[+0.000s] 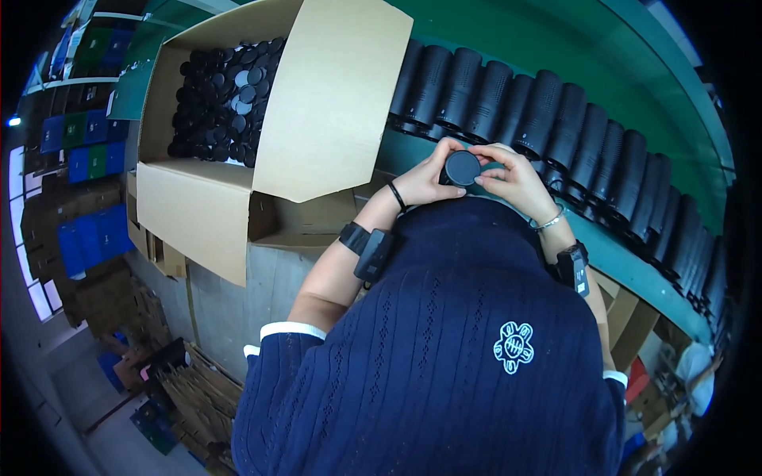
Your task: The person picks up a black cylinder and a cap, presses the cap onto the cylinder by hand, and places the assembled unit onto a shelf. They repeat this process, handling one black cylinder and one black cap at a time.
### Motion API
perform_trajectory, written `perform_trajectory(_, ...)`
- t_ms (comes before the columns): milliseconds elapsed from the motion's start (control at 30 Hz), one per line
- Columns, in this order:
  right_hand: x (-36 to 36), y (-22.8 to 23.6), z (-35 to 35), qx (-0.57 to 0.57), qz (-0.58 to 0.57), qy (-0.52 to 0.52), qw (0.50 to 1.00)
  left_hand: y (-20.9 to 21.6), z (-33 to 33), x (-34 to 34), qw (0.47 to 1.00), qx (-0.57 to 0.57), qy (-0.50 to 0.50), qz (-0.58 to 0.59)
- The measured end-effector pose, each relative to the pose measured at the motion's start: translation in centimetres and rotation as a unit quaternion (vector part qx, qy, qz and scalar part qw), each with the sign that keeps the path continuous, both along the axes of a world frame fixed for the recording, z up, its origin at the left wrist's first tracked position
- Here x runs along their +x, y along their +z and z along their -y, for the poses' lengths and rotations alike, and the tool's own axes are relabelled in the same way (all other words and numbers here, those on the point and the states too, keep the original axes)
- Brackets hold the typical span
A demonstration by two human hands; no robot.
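Observation:
Close in front of my body, both hands are at a round black cap (462,168). My left hand (427,179) is closed around its left side, with the thumb below and the fingers above. From the right, my right hand (512,178) pinches its edge with thumb and fingertips. Whether the cap sits on the end of a black cylinder cannot be made out, since what lies beneath is hidden. Just beyond my hands, a long row of black ribbed cylinders (540,115) lies side by side on the green table (556,36).
At the left stands an open cardboard box (198,202) filled with many loose black round caps (226,103). One wide flap (329,95) leans out toward the cylinders. Blue bins (94,238) and stacked flattened cardboard (198,397) are farther left. More cardboard (631,317) is at the lower right.

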State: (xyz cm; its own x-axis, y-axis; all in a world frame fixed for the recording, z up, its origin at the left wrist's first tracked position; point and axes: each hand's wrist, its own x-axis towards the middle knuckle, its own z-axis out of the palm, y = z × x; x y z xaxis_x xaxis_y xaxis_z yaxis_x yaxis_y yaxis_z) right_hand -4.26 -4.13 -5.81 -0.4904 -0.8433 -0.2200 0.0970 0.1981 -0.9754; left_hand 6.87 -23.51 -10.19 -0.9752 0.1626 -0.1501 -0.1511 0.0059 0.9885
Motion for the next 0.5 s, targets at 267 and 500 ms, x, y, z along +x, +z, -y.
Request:
perform_trajectory(267,0.3,0.9,0.0,0.080,-0.068,-0.034,0.994,-0.8,-1.9,-1.4,0.996,-0.050,0.022,-0.075)
perform_trajectory(500,0.4,0.3,0.0,0.137,-0.148,-0.026,0.979,-1.4,-1.9,-1.6,0.970,-0.232,-0.012,-0.068)
